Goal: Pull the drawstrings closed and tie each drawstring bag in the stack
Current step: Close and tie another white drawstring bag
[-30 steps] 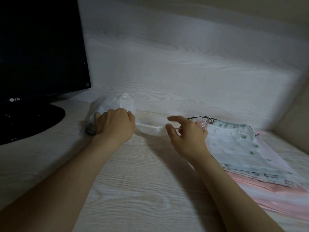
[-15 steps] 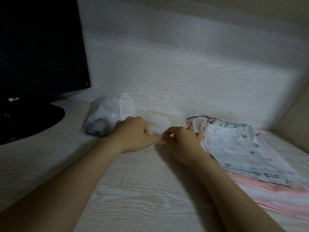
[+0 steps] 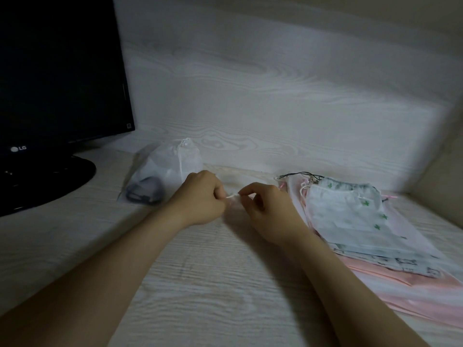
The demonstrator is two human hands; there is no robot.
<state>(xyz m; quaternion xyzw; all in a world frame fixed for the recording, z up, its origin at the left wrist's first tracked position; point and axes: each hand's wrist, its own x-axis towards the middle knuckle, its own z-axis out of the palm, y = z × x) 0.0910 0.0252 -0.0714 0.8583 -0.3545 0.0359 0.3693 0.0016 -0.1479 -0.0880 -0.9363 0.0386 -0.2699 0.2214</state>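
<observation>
My left hand (image 3: 200,197) and my right hand (image 3: 269,211) meet at the middle of the desk, both pinching a thin white drawstring (image 3: 232,195) stretched between them. The sheer white bag (image 3: 240,180) it belongs to lies flat behind my fingers, mostly hidden. A stack of flat drawstring bags (image 3: 350,216) lies to the right, a white one with green cactus prints on top and pink ones beneath. A closed translucent white bag (image 3: 165,171) with something dark inside lies behind my left hand.
A black LG monitor (image 3: 57,78) on a round stand (image 3: 50,179) fills the left. A pale wood-grain wall panel (image 3: 275,108) rises behind the desk (image 3: 200,284), and a side wall closes in at the far right.
My left hand left the filled white bag and came right to meet my right hand. Both now pinch the drawstring of the flat sheer bag.
</observation>
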